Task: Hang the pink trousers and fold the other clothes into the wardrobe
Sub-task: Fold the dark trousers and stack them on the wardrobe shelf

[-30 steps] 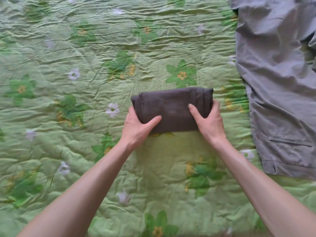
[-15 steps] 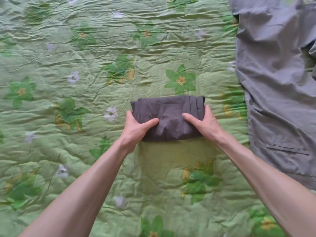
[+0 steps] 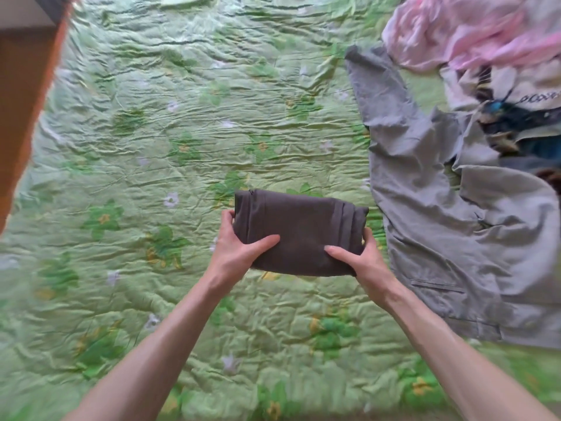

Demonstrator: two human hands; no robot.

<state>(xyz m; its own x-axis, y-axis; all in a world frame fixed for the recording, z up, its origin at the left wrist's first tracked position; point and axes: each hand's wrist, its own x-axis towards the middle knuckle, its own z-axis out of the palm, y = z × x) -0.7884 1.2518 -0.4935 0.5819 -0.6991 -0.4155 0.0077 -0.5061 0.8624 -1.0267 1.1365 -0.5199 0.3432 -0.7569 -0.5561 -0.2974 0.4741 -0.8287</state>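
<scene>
A folded dark brown garment (image 3: 299, 226) is held up over the green floral bedspread (image 3: 182, 132). My left hand (image 3: 239, 250) grips its left end, thumb on top and fingers underneath. My right hand (image 3: 362, 261) grips its right end the same way. Pink trousers (image 3: 461, 34) lie crumpled at the far right of the bed. Grey trousers (image 3: 440, 214) lie spread out on the right, close to my right hand.
A white and blue printed garment (image 3: 516, 110) lies between the pink and grey clothes. A brown wooden surface with an orange edge (image 3: 24, 95) stands at the far left.
Both hands have taken hold of the folded brown garment and lifted it off the bedspread. The view has tilted up, bringing the pink trousers and wooden surface into sight.
</scene>
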